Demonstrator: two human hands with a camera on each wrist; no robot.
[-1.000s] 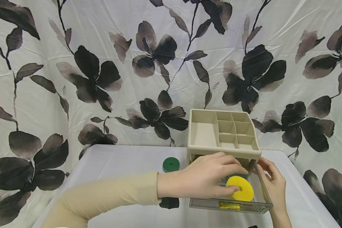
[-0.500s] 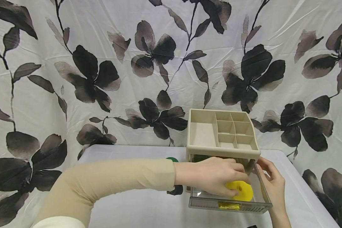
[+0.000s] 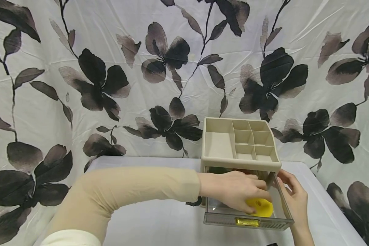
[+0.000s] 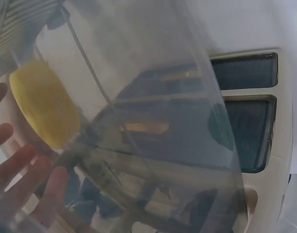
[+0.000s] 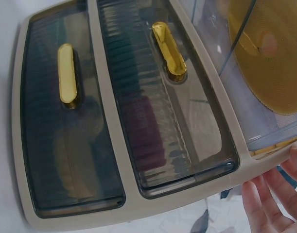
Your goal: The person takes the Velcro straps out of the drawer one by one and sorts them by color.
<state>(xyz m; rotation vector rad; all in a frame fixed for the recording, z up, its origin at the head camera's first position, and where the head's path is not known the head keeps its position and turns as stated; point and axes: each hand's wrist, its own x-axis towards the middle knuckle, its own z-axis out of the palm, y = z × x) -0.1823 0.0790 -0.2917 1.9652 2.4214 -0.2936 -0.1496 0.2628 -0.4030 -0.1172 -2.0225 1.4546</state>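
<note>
A yellow round disc (image 3: 262, 207) with a small central hole lies in the pulled-out clear drawer (image 3: 218, 219) of a beige organizer (image 3: 219, 145). My left hand (image 3: 238, 189) reaches into the drawer from the left and grips the disc, thumb by its near left edge and fingers curled over its far part. In the left wrist view the fingers (image 4: 24, 179) show beside the disc, through the drawer wall. My right hand (image 3: 296, 198) rests along the organizer's right side, by the drawer. Straight fingers (image 5: 270, 204) touch the frame in the right wrist view.
Two lower drawers with gold handles (image 5: 67, 73) are closed, with dark-coloured items behind their smoky fronts. A black object (image 3: 194, 202) peeks from under the left sleeve. The white table (image 3: 153, 229) meets a flowered curtain (image 3: 126, 51) at the back.
My left hand moves right and deeper into the drawer, its fingers closing over the yellow disc. The left sleeve now hides the green round piece on the table. The right hand stays put.
</note>
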